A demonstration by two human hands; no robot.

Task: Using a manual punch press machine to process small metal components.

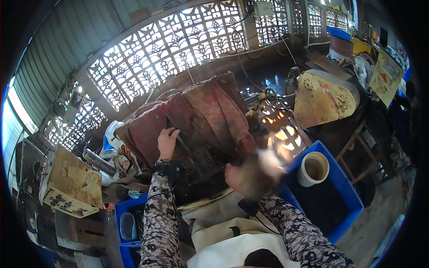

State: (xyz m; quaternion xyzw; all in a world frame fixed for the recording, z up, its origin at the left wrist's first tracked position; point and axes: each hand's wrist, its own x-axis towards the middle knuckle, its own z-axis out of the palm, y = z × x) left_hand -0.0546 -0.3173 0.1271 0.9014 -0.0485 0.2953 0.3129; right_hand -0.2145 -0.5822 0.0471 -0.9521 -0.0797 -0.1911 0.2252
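Reaching forward, my left hand (pixel 167 143) has its fingers bent around a slim dark rod (pixel 168 122) in front of a red cloth cover (pixel 203 109). The stained, creased cover drapes over a bulky thing whose shape is hidden. Below it lies a dark, dirty metal work surface (pixel 203 163). At the right end of that surface my right hand (pixel 237 177) is closed, its thumb side showing. A brownish thing (pixel 260 172) beside its fingers is smeared by motion, so its kind cannot be told. Camouflage sleeves cover both my forearms.
On my right stands a blue crate (pixel 346 187) with a whitish bucket (pixel 313 169) in it. More blue bins (pixel 129 239) are at lower left. A worn control box (pixel 73 181) and gloves (pixel 127 165) sit left. A yellowish, stained machine cover (pixel 326 99) stands back right.
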